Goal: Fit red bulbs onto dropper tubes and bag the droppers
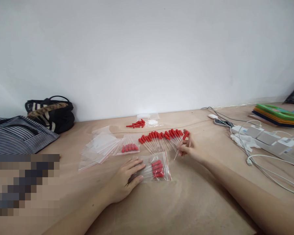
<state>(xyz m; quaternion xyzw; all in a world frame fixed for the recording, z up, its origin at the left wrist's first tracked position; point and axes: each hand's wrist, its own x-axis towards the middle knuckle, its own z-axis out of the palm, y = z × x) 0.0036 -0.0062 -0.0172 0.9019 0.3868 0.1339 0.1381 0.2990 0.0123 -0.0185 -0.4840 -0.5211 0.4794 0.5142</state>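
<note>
My right hand [186,147] is closed on a glass dropper [185,135] with a red rubber bulb, its clear tip pointing down and left. My left hand [128,176] lies with fingers spread over the left end of a clear zip bag [149,160]. Inside that bag are several droppers, their red bulbs [158,169] toward the red-lined edge at right. Behind the bag, a fanned row of loose droppers [156,135] rests on the table, bulbs facing the wall. A second bag [129,147] with red-bulbed droppers lies left of that row.
Flat zip bags [98,147] overlap at left. Loose red bulbs [137,124] and clear tubes [153,122] sit near the wall. Cables, white chargers [267,140] and a phone [221,122] line the right side, below stacked coloured trays [279,114]. Bags [56,114] stand far left.
</note>
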